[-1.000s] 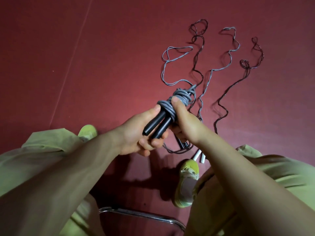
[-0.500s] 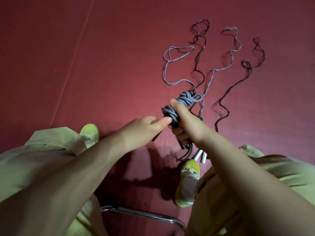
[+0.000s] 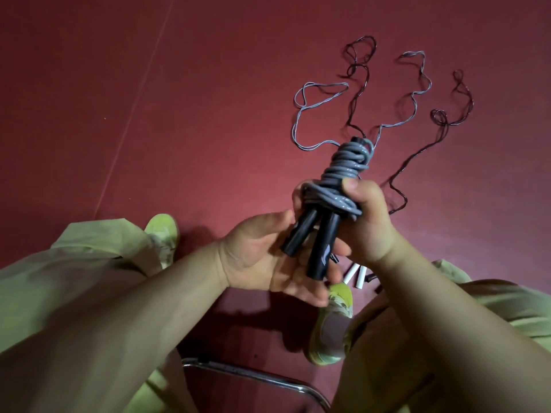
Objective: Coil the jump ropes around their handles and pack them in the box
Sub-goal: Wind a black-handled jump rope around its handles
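A grey jump rope [image 3: 343, 171] is wound in thick coils around its two black handles [image 3: 322, 245], which point down towards me. My right hand [image 3: 366, 222] grips the coiled bundle, thumb pressed on the coils. My left hand [image 3: 268, 257] lies palm up under the handle ends with its fingers relaxed. On the red floor beyond lie loose ropes: a thin grey one [image 3: 316, 114] and dark ones [image 3: 447, 123]. Two white handles [image 3: 356, 274] lie by my right shoe. No box is in view.
My legs in light green trousers and yellow-green shoes [image 3: 334, 323] fill the lower view. A chrome chair rail [image 3: 259, 377] runs below my hands. A seam in the red floor [image 3: 134, 114] runs diagonally at left.
The bundle has been lifted and turned so the black handles point down towards me. My left hand has moved from gripping near the coils to lying open beneath the handle ends.
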`<state>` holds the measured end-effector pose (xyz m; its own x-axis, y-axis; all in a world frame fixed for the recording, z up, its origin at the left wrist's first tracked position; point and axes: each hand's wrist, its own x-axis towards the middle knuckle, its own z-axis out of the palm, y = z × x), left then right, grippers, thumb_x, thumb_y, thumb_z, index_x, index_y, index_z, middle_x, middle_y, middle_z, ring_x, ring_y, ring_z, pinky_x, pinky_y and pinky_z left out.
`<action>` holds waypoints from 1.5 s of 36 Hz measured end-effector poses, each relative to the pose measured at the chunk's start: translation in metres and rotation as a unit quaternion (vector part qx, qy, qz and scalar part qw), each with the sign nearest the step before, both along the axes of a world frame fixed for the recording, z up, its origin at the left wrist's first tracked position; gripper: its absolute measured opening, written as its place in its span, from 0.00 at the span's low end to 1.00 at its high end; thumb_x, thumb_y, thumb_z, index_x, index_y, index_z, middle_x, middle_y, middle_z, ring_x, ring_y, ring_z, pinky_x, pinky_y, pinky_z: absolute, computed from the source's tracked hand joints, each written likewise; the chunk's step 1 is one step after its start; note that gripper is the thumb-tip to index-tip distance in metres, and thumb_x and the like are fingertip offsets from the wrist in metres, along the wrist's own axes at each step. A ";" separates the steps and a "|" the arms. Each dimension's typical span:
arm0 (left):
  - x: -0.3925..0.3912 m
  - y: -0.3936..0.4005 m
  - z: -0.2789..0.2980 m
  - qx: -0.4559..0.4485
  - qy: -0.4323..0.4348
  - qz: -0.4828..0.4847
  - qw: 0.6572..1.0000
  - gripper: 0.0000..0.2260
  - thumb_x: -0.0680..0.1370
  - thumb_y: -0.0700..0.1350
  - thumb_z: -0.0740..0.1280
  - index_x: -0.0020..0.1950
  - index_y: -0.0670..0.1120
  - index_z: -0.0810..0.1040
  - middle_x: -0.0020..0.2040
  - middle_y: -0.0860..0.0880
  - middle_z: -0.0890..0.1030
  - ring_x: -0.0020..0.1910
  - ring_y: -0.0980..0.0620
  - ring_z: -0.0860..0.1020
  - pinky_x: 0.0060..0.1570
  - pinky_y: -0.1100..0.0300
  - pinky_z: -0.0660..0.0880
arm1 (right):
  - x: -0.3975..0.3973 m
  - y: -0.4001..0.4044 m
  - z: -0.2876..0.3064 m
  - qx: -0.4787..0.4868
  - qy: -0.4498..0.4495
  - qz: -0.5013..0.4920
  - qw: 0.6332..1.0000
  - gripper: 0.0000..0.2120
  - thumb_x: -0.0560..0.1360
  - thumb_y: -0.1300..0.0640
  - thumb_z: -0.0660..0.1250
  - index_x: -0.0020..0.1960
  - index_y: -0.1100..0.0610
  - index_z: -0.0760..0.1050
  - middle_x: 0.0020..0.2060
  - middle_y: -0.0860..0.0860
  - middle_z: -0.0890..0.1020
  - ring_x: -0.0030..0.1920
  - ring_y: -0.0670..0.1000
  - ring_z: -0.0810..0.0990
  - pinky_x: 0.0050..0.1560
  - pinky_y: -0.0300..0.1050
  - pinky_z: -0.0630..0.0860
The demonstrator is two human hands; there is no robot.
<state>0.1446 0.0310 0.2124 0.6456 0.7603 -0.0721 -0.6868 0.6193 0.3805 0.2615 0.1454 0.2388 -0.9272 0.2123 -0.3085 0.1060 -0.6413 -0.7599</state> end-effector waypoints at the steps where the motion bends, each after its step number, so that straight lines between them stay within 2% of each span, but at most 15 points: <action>1: 0.004 0.000 0.000 0.007 -0.034 -0.004 0.999 0.31 0.70 0.62 0.70 0.63 0.41 0.76 0.50 0.44 0.81 0.41 0.50 0.81 0.58 0.47 0.74 | 0.000 -0.001 0.001 -0.003 -0.003 -0.006 1.000 0.36 0.55 0.37 0.75 0.45 0.65 0.71 0.22 0.51 0.76 0.20 0.45 0.74 0.24 0.34 0.71; 5: 0.015 -0.001 0.000 -0.012 -0.121 -0.030 0.992 0.27 0.69 0.65 0.68 0.51 0.42 0.76 0.38 0.48 0.74 0.29 0.54 0.63 0.38 0.58 0.74 | 0.001 -0.001 -0.003 0.049 -0.067 -0.038 0.996 0.25 0.52 0.39 0.73 0.39 0.57 0.79 0.29 0.51 0.80 0.33 0.53 0.77 0.38 0.44 0.70; 9: 0.011 0.001 0.000 -0.051 -0.116 -0.048 0.991 0.26 0.71 0.68 0.65 0.43 0.44 0.75 0.33 0.50 0.74 0.29 0.53 0.60 0.31 0.63 0.66 | 0.001 0.000 0.000 0.139 -0.108 -0.003 0.984 0.22 0.55 0.33 0.70 0.33 0.51 0.82 0.29 0.54 0.80 0.31 0.54 0.77 0.36 0.46 0.70; 13: 0.000 0.007 0.008 -0.086 -0.032 -0.042 0.995 0.25 0.69 0.70 0.63 0.39 0.48 0.77 0.29 0.53 0.73 0.27 0.54 0.57 0.28 0.65 0.65 | 0.001 0.006 0.001 0.187 -0.159 -0.011 0.969 0.30 0.64 0.31 0.61 0.40 0.60 0.74 0.30 0.59 0.74 0.30 0.53 0.72 0.31 0.42 0.66; 16: -0.005 0.011 0.016 -0.141 0.057 -0.017 0.988 0.26 0.67 0.71 0.58 0.34 0.49 0.78 0.25 0.54 0.70 0.26 0.55 0.54 0.25 0.67 0.63 | 0.000 0.007 0.001 0.206 -0.172 -0.001 0.963 0.33 0.64 0.29 0.57 0.47 0.58 0.72 0.33 0.57 0.67 0.33 0.55 0.61 0.33 0.46 0.56; 21: -0.009 0.013 0.019 -0.189 0.147 0.007 0.971 0.25 0.68 0.70 0.59 0.30 0.49 0.76 0.24 0.53 0.69 0.21 0.58 0.59 0.23 0.67 0.60 | 0.003 0.010 0.001 0.225 -0.208 0.011 0.952 0.24 0.72 0.32 0.53 0.38 0.53 0.66 0.28 0.48 0.64 0.30 0.50 0.56 0.32 0.46 0.51; 25: -0.013 0.015 0.017 -0.207 0.222 0.012 0.953 0.23 0.68 0.67 0.58 0.32 0.48 0.75 0.26 0.52 0.68 0.22 0.58 0.57 0.24 0.66 0.59 | 0.005 0.013 0.001 0.259 -0.254 0.011 0.932 0.24 0.77 0.33 0.52 0.37 0.53 0.65 0.29 0.50 0.62 0.30 0.49 0.55 0.32 0.47 0.51; 29: -0.016 0.016 0.017 -0.193 0.353 0.001 0.915 0.21 0.66 0.66 0.59 0.38 0.48 0.71 0.28 0.52 0.70 0.23 0.58 0.55 0.28 0.63 0.55 | 0.006 0.012 -0.003 0.283 -0.288 0.025 0.914 0.24 0.81 0.37 0.50 0.34 0.52 0.66 0.27 0.48 0.58 0.32 0.51 0.52 0.33 0.49 0.49; 33: -0.014 0.018 0.018 -0.195 0.399 0.003 0.896 0.22 0.65 0.67 0.59 0.39 0.48 0.71 0.28 0.52 0.71 0.24 0.58 0.55 0.29 0.62 0.54 | 0.006 0.010 -0.004 0.288 -0.312 0.030 0.905 0.23 0.81 0.38 0.48 0.34 0.51 0.60 0.27 0.47 0.57 0.31 0.50 0.52 0.35 0.50 0.48; 37: -0.012 0.019 0.015 -0.180 0.467 0.021 0.865 0.21 0.76 0.64 0.57 0.40 0.47 0.72 0.28 0.51 0.74 0.22 0.58 0.57 0.28 0.62 0.56 | 0.006 0.012 -0.007 0.301 -0.322 0.037 0.897 0.25 0.81 0.37 0.47 0.32 0.51 0.62 0.25 0.45 0.59 0.28 0.49 0.55 0.32 0.46 0.51; 41: -0.011 0.017 0.009 -0.111 0.608 0.031 0.785 0.19 0.78 0.60 0.60 0.38 0.46 0.75 0.27 0.51 0.77 0.21 0.55 0.63 0.27 0.63 0.60 | 0.007 0.012 -0.015 0.328 -0.366 0.084 0.867 0.32 0.75 0.28 0.46 0.37 0.54 0.72 0.22 0.43 0.62 0.25 0.48 0.58 0.29 0.43 0.55; 45: -0.012 0.017 0.005 -0.050 0.698 0.018 0.714 0.19 0.76 0.60 0.63 0.34 0.47 0.75 0.27 0.52 0.77 0.27 0.53 0.71 0.34 0.60 0.67 | 0.006 0.010 -0.018 0.297 -0.385 0.095 0.869 0.35 0.60 0.18 0.48 0.32 0.51 0.65 0.23 0.44 0.61 0.26 0.49 0.55 0.30 0.44 0.51; 50: -0.012 0.016 0.000 -0.040 0.764 0.024 0.644 0.24 0.68 0.68 0.60 0.38 0.47 0.76 0.35 0.49 0.81 0.33 0.49 0.77 0.42 0.53 0.75 | 0.004 0.009 -0.014 0.258 -0.381 0.076 0.885 0.29 0.70 0.24 0.51 0.30 0.50 0.60 0.25 0.45 0.58 0.26 0.47 0.52 0.30 0.44 0.48; 52: -0.012 0.015 0.002 -0.023 0.775 0.028 0.630 0.25 0.66 0.69 0.59 0.37 0.47 0.75 0.35 0.49 0.80 0.33 0.49 0.76 0.40 0.53 0.74 | 0.003 0.009 -0.012 0.262 -0.374 0.059 0.888 0.26 0.68 0.27 0.53 0.31 0.50 0.59 0.25 0.45 0.58 0.27 0.48 0.53 0.29 0.44 0.49; 54: -0.012 0.015 0.007 -0.007 0.744 0.029 0.667 0.23 0.68 0.69 0.59 0.36 0.48 0.73 0.32 0.52 0.76 0.30 0.51 0.72 0.37 0.56 0.69 | 0.001 0.009 -0.010 0.272 -0.357 0.034 0.893 0.23 0.66 0.30 0.53 0.30 0.50 0.58 0.25 0.46 0.58 0.26 0.48 0.53 0.28 0.44 0.50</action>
<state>0.1327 0.0462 0.2196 -0.1807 0.7732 -0.6079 0.4218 0.6193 0.6623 0.2627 0.1539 0.2293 -0.5513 0.4612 -0.6953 0.7129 -0.1724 -0.6797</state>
